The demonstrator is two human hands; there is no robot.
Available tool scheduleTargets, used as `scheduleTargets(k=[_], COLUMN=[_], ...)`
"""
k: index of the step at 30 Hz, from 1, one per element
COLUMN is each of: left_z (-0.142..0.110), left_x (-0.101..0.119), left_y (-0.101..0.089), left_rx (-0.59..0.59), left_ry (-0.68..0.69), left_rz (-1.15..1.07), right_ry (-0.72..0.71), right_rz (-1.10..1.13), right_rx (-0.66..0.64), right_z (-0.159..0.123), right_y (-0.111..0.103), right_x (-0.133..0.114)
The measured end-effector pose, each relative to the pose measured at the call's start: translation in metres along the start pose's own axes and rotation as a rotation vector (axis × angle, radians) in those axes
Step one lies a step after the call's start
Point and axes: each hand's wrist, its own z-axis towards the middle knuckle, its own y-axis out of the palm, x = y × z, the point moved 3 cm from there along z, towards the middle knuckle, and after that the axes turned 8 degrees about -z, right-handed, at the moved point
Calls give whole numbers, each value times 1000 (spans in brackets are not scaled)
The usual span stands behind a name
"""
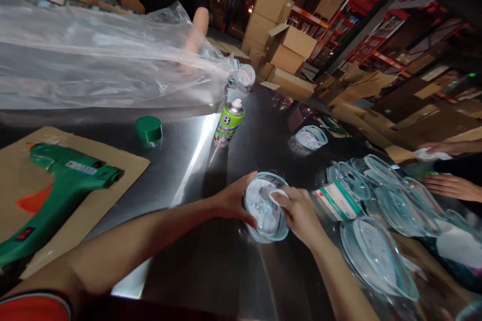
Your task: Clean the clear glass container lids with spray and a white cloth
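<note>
Near the middle of the head view, a round clear glass container [262, 210] with a pale printed sheet inside stands on the dark metal table. My left hand [236, 201] grips its left side, thumb and fingers around the rim. Between the fingers of my right hand [302, 214] is a small white wipe [277, 197], held over the container's right part. Close by that hand lies a green and white box [336, 201]. A green spray can [228, 123] stands upright beyond my left hand.
On the left, a green glue gun [70, 175] lies on cardboard [124, 158], near a green cap [148, 129]. Plastic sheeting [113, 60] covers things at the back. Several glass containers [376, 256] crowd the right. Co-workers' hands [457, 186] show at right and upper left.
</note>
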Motion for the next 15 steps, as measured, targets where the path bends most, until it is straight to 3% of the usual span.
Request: scheduleTargets(k=[5,10,15], left_z=[-3,0,0], left_x=[-2,1,-5], left_y=[0,1,0], left_rx=[31,-18,-1], left_ry=[-84,-20,-72], left_rz=[51,36,57], right_ry=[-84,97,-11], right_rz=[33,-82,17], right_rx=[-57,-40,-110], right_z=[-3,-9,-12], right_y=[4,-4,-4], right_x=[-11,5,-2])
